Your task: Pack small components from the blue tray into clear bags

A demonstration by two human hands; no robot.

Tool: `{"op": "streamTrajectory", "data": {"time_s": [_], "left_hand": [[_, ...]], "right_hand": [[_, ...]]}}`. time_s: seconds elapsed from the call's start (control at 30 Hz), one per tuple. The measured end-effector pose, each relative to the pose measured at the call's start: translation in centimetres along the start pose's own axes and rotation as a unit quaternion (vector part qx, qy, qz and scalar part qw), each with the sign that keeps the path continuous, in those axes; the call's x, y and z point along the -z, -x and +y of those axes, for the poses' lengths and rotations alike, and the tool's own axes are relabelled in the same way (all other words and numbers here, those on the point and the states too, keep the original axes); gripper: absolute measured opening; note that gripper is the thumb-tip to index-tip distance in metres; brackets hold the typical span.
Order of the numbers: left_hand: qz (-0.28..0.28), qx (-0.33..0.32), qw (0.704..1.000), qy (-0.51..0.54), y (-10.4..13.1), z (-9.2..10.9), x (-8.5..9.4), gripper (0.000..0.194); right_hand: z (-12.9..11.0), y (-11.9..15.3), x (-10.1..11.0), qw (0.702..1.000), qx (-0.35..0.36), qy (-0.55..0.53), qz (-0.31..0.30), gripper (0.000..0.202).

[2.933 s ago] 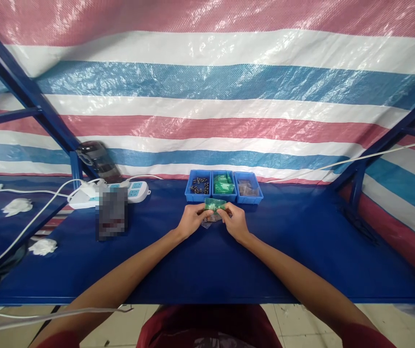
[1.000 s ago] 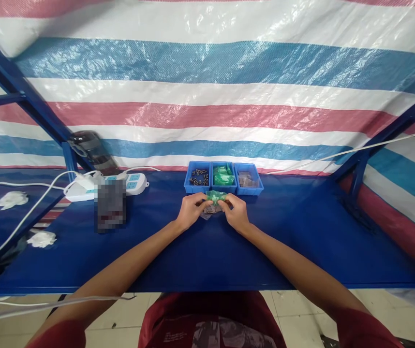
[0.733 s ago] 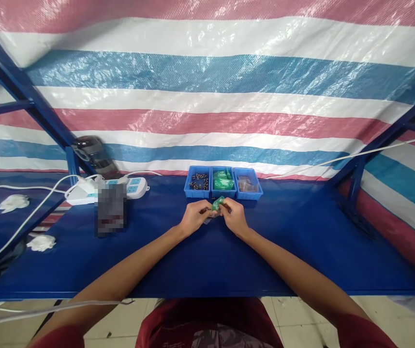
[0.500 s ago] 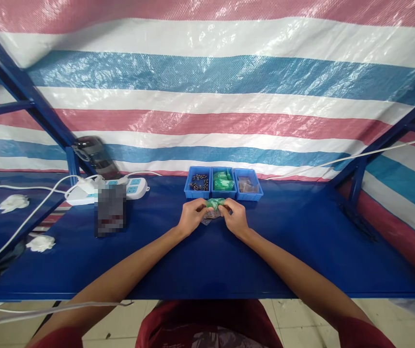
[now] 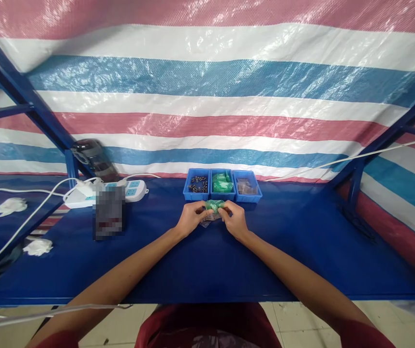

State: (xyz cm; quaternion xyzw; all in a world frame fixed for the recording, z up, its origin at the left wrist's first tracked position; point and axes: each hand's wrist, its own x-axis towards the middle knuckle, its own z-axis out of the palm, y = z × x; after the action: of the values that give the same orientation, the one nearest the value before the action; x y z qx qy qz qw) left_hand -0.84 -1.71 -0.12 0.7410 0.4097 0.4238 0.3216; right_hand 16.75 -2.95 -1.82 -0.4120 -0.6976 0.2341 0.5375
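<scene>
Between my hands is a small green plastic packet (image 5: 214,205), with a clear plastic bag (image 5: 208,220) below it that has something brownish inside. My left hand (image 5: 192,217) pinches the left side of the green packet between thumb and fingers. On the right side, my right hand (image 5: 234,218) grips it the same way. Just beyond my hands stand three blue bins side by side: the left bin (image 5: 196,197) with small dark metallic parts, the middle bin (image 5: 223,196) with green packets, the right bin (image 5: 249,198) with clear bags.
On the left of the blue table (image 5: 207,270) lie a white power strip (image 5: 137,190), a pixelated dark object (image 5: 108,212) and crumpled white tissue (image 5: 38,247). A dark bottle (image 5: 95,159) leans by the frame post. Striped sheeting (image 5: 207,101) hangs behind.
The view has shifted slightly. My fingers have moved a little on the green packet, and both hands still grip it in about the same place.
</scene>
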Motion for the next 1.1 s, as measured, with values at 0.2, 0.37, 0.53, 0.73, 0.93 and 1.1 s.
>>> {"op": "streamTrajectory", "data": {"time_s": [0.2,0.37,0.53,0.73,0.93,1.1], "left_hand": [[-0.020,0.014,0.999,0.043,0.0,0.2,0.1,0.030],[-0.045,-0.003,0.999,0.016,0.1,0.4,0.3,0.032],[-0.047,-0.012,0.999,-0.003,0.0,0.8,0.3,0.030],[-0.100,0.013,0.993,0.058,-0.1,1.3,0.4,0.024],[-0.120,0.026,0.990,0.066,-0.1,1.5,0.5,0.015],[-0.118,0.038,0.990,0.070,0.1,1.3,0.2,0.017]], "right_hand": [[0.4,0.0,-0.3,1.000,-0.004,-0.017,0.017,0.016],[0.6,0.0,-0.4,0.999,-0.027,-0.030,0.029,0.013],[0.4,0.1,-0.3,0.999,-0.012,-0.028,0.014,0.017],[0.1,0.3,-0.3,1.000,0.015,-0.003,0.012,0.022],[-0.2,0.5,-0.5,1.000,0.018,0.001,0.005,0.019],[-0.4,0.4,-0.6,1.000,0.016,-0.006,0.004,0.015]]}}
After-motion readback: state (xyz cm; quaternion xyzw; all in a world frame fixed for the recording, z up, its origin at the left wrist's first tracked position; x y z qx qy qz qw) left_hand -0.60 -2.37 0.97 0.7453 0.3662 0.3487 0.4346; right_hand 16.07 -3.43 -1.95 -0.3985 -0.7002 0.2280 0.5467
